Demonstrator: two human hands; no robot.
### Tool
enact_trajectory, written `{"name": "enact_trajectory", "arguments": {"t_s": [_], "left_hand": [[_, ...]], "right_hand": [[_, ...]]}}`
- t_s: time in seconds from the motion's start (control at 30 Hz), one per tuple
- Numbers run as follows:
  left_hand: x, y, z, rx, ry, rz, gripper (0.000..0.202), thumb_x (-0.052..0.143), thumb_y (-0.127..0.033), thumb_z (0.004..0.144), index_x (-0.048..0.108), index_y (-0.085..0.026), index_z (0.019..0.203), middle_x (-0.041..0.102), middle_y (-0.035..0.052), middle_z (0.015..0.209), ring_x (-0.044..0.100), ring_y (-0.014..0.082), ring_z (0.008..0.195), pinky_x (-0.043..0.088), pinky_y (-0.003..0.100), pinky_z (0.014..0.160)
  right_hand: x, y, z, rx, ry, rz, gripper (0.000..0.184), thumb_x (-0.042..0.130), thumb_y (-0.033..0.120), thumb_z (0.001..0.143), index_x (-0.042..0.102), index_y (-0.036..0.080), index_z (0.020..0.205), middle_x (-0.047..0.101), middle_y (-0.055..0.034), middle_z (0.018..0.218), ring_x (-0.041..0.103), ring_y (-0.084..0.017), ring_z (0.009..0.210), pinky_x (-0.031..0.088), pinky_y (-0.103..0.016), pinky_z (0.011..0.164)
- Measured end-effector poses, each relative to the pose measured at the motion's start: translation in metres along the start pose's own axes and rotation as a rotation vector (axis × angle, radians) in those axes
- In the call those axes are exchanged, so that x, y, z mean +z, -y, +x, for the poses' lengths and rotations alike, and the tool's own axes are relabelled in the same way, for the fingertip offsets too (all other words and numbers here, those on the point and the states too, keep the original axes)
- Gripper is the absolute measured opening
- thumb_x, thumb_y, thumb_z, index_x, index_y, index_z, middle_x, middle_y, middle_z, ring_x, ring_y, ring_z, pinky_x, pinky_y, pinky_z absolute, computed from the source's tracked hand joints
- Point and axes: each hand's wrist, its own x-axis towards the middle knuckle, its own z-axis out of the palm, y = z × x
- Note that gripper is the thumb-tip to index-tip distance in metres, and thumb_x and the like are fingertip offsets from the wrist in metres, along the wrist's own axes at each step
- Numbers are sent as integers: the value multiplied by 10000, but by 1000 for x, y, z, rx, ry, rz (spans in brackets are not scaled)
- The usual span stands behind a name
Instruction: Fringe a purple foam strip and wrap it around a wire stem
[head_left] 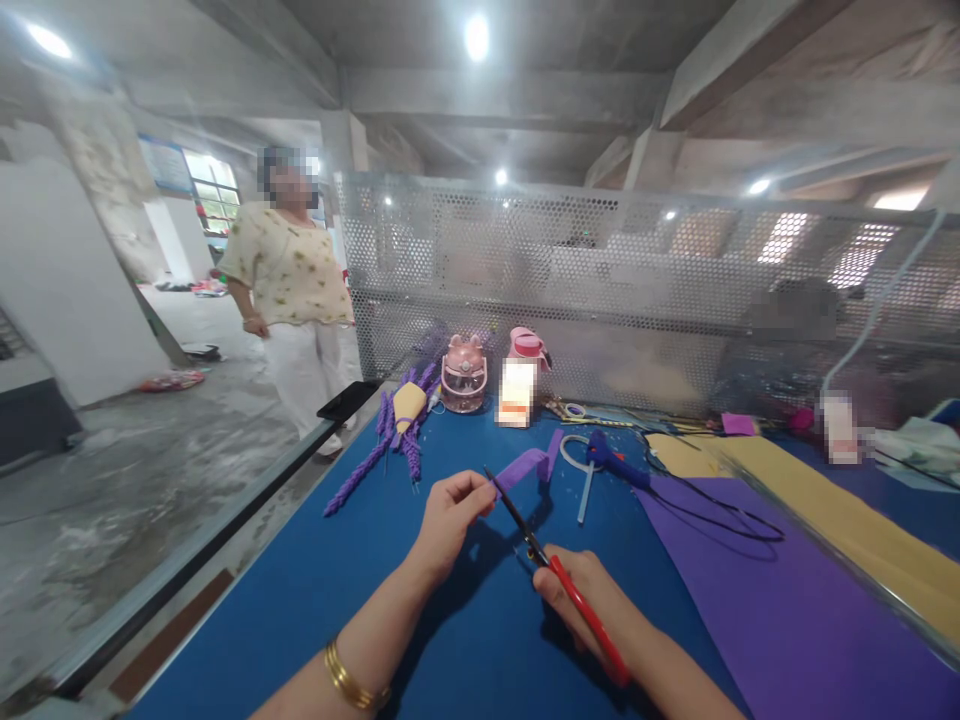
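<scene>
My left hand (450,520): thumb and fingers pinching left end of purple strip (525,465); strip curls away to right, over blue table (300,610). My right hand (589,600): wrapped round red handle of scissors (556,570), dark blade by left fingertips, at strip's pinched end. Blue glue gun (615,462) right of strip; purple sheet (780,590) near right. Purple flower stems (352,490) far left, pink bottle (465,375) just right of them.
</scene>
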Motion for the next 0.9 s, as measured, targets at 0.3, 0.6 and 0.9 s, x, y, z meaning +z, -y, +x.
{"name": "enact_trajectory", "arguments": {"t_s": [0.3, 0.6, 0.9], "left_hand": [[1, -1, 0, -14, -10, -6, 262, 609, -369, 707, 547, -153, 574, 479, -22, 513, 403, 92, 491, 265, 219, 488], [1, -1, 0, 1, -13, -8, 275, 615, -395, 698, 555, -157, 574, 486, -13, 519, 429, 103, 505, 286, 222, 496], [0, -1, 0, 4, -9, 9, 269, 607, -379, 704, 556, -149, 576, 508, -14, 523, 405, 91, 493, 274, 217, 490]], "right_hand": [[-1, 2, 0, -7, 4, -13, 546, 211, 716, 795, 313, 209, 617, 365, 52, 455, 340, -80, 415, 244, -190, 375], [-1, 2, 0, -6, -12, -16, 553, 207, 725, 788, 320, 212, 617, 374, 48, 440, 357, -87, 415, 254, -191, 377], [-1, 1, 1, -9, -12, -59, 555, 198, 725, 787, 314, 211, 612, 346, 46, 476, 327, -82, 417, 238, -198, 387]]}}
